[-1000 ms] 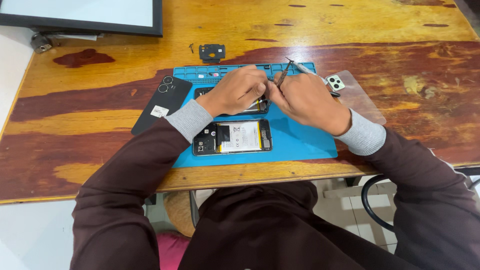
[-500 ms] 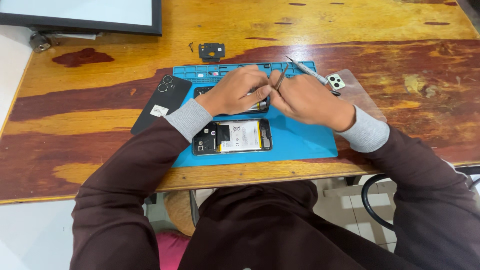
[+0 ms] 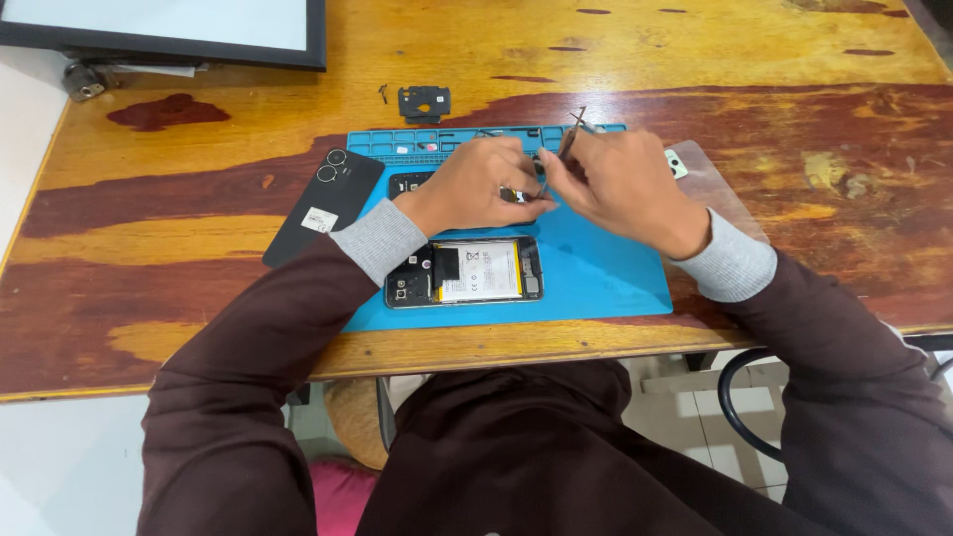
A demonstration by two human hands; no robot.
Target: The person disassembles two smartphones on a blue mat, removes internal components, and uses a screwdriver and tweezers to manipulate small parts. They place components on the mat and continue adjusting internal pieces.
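In the head view, both hands meet at frame centre over the blue rubber repair mat point(image 3: 596, 268). The left hand point(image 3: 476, 189) pinches a small dark phone part point(image 3: 518, 196); the right hand point(image 3: 620, 184) grips thin metal tweezers point(image 3: 571, 134) beside it. An opened black phone with white battery point(image 3: 465, 271) lies just below, near the mat's lower edge. The wooden tabletop point(image 3: 844, 149) lies open at right

A glossy varnished wooden table point(image 3: 695, 50) is seen beneath a matt blue rubbery mat point(image 3: 596, 278). Beside the mat, a smooth black plastic cover point(image 3: 323, 203) is laid. Thin metal tweezers point(image 3: 568, 139) are gripped above the mat; ribbed grey cloth cuffs point(image 3: 377, 238) are worn.
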